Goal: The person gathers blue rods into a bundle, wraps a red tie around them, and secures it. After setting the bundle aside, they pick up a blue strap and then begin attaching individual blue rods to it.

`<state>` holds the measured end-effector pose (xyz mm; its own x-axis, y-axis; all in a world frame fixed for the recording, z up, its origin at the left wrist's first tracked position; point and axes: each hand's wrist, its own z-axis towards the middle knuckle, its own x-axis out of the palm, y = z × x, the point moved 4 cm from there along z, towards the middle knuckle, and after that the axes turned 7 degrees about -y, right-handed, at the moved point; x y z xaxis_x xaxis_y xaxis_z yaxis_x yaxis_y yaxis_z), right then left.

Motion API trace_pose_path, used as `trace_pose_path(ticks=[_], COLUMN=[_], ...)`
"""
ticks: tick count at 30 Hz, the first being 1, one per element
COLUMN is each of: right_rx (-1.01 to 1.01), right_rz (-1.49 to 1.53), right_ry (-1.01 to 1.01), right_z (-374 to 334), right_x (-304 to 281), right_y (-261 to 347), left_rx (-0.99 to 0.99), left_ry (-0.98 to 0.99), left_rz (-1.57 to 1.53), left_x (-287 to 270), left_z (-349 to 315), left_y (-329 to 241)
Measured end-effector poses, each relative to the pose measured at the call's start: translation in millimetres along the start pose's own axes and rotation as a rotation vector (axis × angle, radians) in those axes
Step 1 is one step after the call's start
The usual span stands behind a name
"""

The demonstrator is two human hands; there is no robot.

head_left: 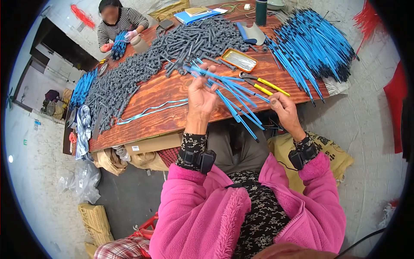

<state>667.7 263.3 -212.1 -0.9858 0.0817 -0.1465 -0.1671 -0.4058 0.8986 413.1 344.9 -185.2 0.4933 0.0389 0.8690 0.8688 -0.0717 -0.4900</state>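
Observation:
My left hand (202, 96) is closed around a loose bunch of thin blue rods (241, 102), which fan out to the right and down over the table's front edge. Between thumb and fingers, my right hand (284, 113) pinches the end of one rod from this bunch. Dark grey fittings show at the far end of the bunch, partly hidden by my left fingers. Just beyond the rods lie pincers (261, 83) with yellow handles. Behind them sits an orange-rimmed tray (251, 67) of thin metal pins. A long heap of grey ribbed plastic pieces (189, 41) covers the table's middle.
Blue rods with black ends form a large pile (317, 43) at right and a smaller one (84, 86) at far left. Pale blue strips (151, 111) lie on the wooden table (159, 123). Across it, a co-worker (120, 26) holds a blue bundle. A dark green bottle (261, 13) stands behind.

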Motion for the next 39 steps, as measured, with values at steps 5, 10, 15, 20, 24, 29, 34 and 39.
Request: trace_pose_path(ticks=[5, 10, 15, 20, 24, 29, 34, 39], right_rx=[-0.004, -0.060, -0.143, -0.109, -0.242, -0.379, -0.394, -0.379], right_rz=[-0.034, -0.145, -0.221, -0.197, -0.320, -0.430, -0.435, -0.405], right_ry=[-0.094, -0.139, -0.236, -0.267, -0.297, -0.296, -0.285, -0.214], right_z=[-7, -13, -19, -19, -23, -29, -30, -34], right_x=[-1, 7, 16, 21, 25, 27, 31, 39], right_y=[6, 9, 17, 14, 19, 28, 28, 33], left_rx=[-0.061, 0.090, 0.091, 0.137, 0.202, 0.205, 0.156, 0.145], left_ry=[0.186, 0.077, 0.076, 0.108, 0.114, -0.009, -0.008, -0.016], left_rz=[-0.181, 0.000, 0.080, 0.088, 0.140, 0.128, 0.179, 0.148], left_x=[-1, -4, -9, 2, 0, -19, -21, -22], left_z=[0, -1, 3, -9, -8, 5, 7, 8], left_y=[-11, -12, -12, -12, -11, -17, -11, -10])
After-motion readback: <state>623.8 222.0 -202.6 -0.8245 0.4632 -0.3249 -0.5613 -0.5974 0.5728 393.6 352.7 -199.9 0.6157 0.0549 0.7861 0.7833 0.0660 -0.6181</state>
